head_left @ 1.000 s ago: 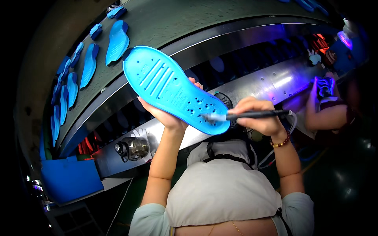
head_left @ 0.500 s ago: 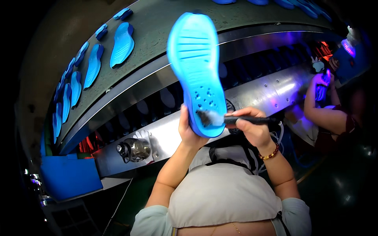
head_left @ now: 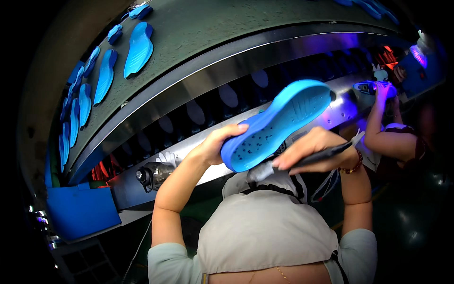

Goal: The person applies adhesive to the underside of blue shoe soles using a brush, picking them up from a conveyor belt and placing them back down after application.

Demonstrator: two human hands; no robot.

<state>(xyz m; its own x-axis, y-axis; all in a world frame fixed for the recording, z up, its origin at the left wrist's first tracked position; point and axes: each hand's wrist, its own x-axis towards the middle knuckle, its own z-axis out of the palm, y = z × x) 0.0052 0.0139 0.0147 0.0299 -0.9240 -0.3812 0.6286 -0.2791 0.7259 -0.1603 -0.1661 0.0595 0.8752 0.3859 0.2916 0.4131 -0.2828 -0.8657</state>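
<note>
A blue shoe sole (head_left: 283, 120) is tilted up in front of me, its hollow side with ridges and small holes in sight. My left hand (head_left: 218, 144) grips it at the rounded lower end, thumb over the rim. In my right hand (head_left: 314, 149) is a brush (head_left: 326, 154) with a black handle and pale bristles. The bristles are just under the sole's lower edge; whether they touch it I cannot tell.
Several blue soles (head_left: 139, 49) lie on a dark green conveyor belt (head_left: 208, 42) beyond a curved metal edge. A bottle (head_left: 156, 175) stands on the metal ledge at left, near a blue box (head_left: 82, 213). At right another person's hands (head_left: 385, 90) hold a piece under violet light.
The sole has swung from upright to slanting right and dropped lower. My right hand has moved the brush off its inner face to below its edge.
</note>
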